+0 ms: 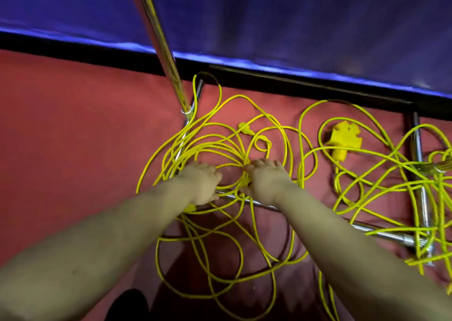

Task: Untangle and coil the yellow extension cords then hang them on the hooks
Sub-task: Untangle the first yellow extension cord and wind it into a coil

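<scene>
Red floor [73, 129]: yellow cord tangle [220, 149]; right hand [265, 178] grip clamps strands, left hand [200, 183] grip unclear.

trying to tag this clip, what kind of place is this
Probably an indoor storage or utility corner, though I can't be sure. Tangled yellow extension cords lie on a red carpeted floor around the base of a chrome rack, against a blue wall. Both hands work in the tangle.

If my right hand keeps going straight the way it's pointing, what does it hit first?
Probably the small curled cord loop just beyond the right hand, though depth is unclear.
</scene>
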The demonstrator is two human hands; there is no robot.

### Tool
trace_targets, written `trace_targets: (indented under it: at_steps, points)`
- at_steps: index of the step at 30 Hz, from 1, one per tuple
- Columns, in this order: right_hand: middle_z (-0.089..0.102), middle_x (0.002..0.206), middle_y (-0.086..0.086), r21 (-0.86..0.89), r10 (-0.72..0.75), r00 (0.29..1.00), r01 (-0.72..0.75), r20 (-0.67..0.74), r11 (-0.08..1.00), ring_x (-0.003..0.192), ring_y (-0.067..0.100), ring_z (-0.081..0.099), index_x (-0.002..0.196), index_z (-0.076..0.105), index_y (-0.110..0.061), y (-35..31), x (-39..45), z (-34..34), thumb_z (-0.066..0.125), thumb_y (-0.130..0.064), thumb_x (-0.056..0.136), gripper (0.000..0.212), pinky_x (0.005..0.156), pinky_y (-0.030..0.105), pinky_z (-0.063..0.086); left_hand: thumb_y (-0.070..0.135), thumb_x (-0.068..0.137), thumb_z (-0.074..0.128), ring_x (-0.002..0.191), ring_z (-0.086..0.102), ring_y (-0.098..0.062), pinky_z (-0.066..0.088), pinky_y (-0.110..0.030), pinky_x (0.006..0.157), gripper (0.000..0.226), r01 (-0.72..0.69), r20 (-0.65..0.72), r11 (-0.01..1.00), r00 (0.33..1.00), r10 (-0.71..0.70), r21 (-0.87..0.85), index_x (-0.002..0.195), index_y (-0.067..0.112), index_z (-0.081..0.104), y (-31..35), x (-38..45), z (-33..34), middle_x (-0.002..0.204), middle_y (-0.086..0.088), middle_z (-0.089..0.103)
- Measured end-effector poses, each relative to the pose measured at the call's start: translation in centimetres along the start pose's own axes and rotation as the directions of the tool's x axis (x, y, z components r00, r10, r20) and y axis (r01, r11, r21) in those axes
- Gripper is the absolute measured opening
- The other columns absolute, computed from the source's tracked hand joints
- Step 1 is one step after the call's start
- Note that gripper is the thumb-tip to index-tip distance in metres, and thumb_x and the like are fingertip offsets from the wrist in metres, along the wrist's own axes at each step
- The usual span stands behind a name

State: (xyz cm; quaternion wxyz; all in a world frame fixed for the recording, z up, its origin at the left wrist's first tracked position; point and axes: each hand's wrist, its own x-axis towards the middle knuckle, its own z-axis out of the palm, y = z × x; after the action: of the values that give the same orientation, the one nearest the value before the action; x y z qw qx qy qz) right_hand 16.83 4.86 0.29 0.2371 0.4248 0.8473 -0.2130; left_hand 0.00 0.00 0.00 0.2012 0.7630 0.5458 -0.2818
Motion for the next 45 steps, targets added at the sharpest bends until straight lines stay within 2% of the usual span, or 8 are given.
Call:
trace_targets:
  at_steps: [14,20,26,29,34,38,40,45]
  points:
    - [0.063,0.105,0.008,0.373,-0.027,0.942,0.159,-0.335,0.914,0.098,0.031,0.058,0.106,0.053,-0.015,1.1,-6.8,-2.9,0.052,-0.038,0.092,0.028,0.068,0.031,0.035,0.041,0.096,0.041,0.097,0.06,-0.023,0.045,-0.035,0.084,0.031,-0.07,-0.19,0.71,0.977,-0.092,-0.701,0.103,0.015,0.055,4.2,-3.2,-2.8,0.1,-0.005,0.065]
    - [0.07,0.093,0.004,0.457,0.07,0.776,0.293,-0.627,0.84,0.088,0.025,0.063,0.104,0.065,-0.017,0.8,-17.1,-11.6,0.061,-0.033,0.088,0.023,0.075,0.034,0.045,0.031,0.095,0.048,0.052,0.042,-0.007,0.037,-0.035,0.057,0.018,-0.271,-0.408,0.49,0.891,-0.198,-0.829,0.08,0.024,0.043,7.1,-10.9,-11.5,0.06,0.003,0.049]
    - [0.069,0.079,-0.006,0.516,0.268,0.535,0.39,-0.801,0.763,0.075,0.004,0.06,0.091,0.07,-0.017,-0.9,-29.1,-16.8,0.06,-0.03,0.089,0.017,0.071,0.012,0.042,0.038,0.088,0.041,0.083,0.06,-0.016,0.044,-0.026,0.079,0.026,-0.481,-0.586,0.36,0.758,-0.287,-0.799,0.083,0.023,0.062,11.6,-20.6,-19.1,0.087,0.0,0.069]
    - [0.07,0.079,-0.007,0.574,0.381,0.433,0.55,-0.817,0.607,0.078,0.004,0.064,0.083,0.065,-0.022,-2.0,-33.3,-18.8,0.055,-0.024,0.092,0.014,0.076,0.02,0.048,0.019,0.097,0.045,0.094,0.058,-0.014,0.04,-0.018,0.083,0.025,-0.52,-0.518,0.152,0.689,-0.508,-0.841,0.08,0.024,0.063,13.4,-22.8,-20.2,0.087,0.006,0.065]
    - [0.068,0.086,0.004,0.663,0.316,0.601,0.734,-0.734,0.145,0.075,0.01,0.067,0.091,0.056,-0.008,-3.9,-39.9,-20.3,0.042,-0.012,0.098,0.016,0.069,0.025,0.053,0.033,0.099,0.034,0.073,0.053,-0.022,0.04,-0.043,0.08,0.035,-0.4,-0.145,-0.512,0.873,-0.466,-0.76,0.072,0.016,0.048,18.4,-25.9,-21.4,0.072,-0.003,0.053]
    - [0.068,0.077,0.004,0.731,0.324,0.731,0.666,-0.601,-0.148,0.074,0.017,0.066,0.086,0.053,-0.009,-2.9,-43.1,-19.7,0.037,-0.012,0.098,0.02,0.065,0.023,0.052,0.024,0.1,0.034,0.072,0.05,-0.027,0.046,-0.05,0.074,0.031,-0.39,-0.098,-0.689,0.901,-0.423,-0.611,0.072,0.013,0.04,20.2,-27.3,-22.7,0.068,-0.01,0.043]
    - [0.056,0.061,-0.001,0.743,0.32,0.728,0.662,-0.607,-0.098,0.064,0.018,0.055,0.074,0.048,-0.012,-2.5,-44.1,-19.4,0.041,-0.012,0.096,0.023,0.067,0.025,0.047,0.024,0.099,0.036,0.066,0.046,-0.021,0.044,-0.036,0.065,0.031,-0.383,-0.091,-0.68,0.901,-0.424,-0.626,0.069,0.015,0.04,20.9,-27.6,-23.1,0.068,-0.008,0.044]
    - [0.051,0.049,-0.014,0.633,0.272,0.616,0.499,-0.739,0.592,0.048,-0.003,0.047,0.08,0.058,-0.014,-2.7,-46.5,-19.4,0.068,-0.026,0.083,0.016,0.05,0.009,0.036,0.025,0.099,0.038,0.064,0.048,-0.018,0.037,-0.028,0.061,0.033,-0.439,-0.128,-0.514,0.837,-0.531,-0.737,0.068,0.017,0.043,22.6,-28.5,-23.2,0.071,-0.006,0.053]
